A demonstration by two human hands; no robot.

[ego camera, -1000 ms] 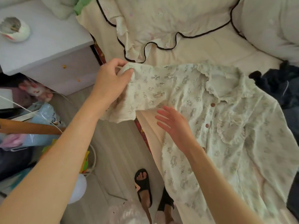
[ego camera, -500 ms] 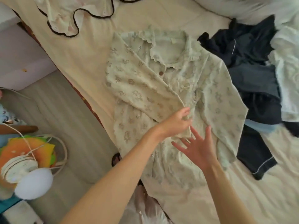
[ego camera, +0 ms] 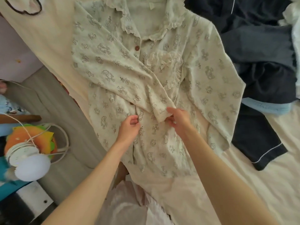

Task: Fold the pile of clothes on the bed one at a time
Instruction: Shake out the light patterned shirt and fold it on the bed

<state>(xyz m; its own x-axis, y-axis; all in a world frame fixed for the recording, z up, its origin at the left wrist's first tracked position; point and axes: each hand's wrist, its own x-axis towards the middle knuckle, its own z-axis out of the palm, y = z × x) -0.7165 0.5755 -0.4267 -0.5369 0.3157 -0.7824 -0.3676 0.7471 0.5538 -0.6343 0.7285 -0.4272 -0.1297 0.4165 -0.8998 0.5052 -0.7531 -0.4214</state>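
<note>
A pale green printed pyjama shirt (ego camera: pixel 203 65) with a lace collar and brown buttons lies front up on the cream bed sheet (ego camera: pixel 267 184). Its left sleeve (ego camera: pixel 113 69) is folded diagonally across the chest. My right hand (ego camera: pixel 177 120) pinches the cuff of that sleeve at the shirt's middle. My left hand (ego camera: pixel 129 127) rests on the shirt front just left of the cuff, fingers curled, thumb and fingertips touching the fabric. The right sleeve (ego camera: pixel 215 98) lies spread out toward the dark clothes.
A pile of dark navy clothes (ego camera: pixel 259 54) with white piping and a light blue piece (ego camera: pixel 266 106) lies right of the shirt. A cream garment with dark trim (ego camera: pixel 24 7) sits at the top left. The floor on the left holds a white lamp (ego camera: pixel 32 166), cords and an orange item (ego camera: pixel 24 135).
The left sleeve was carried from the bed's edge across the shirt front. My right hand has taken the cuff, and my left hand has let it go and moved left.
</note>
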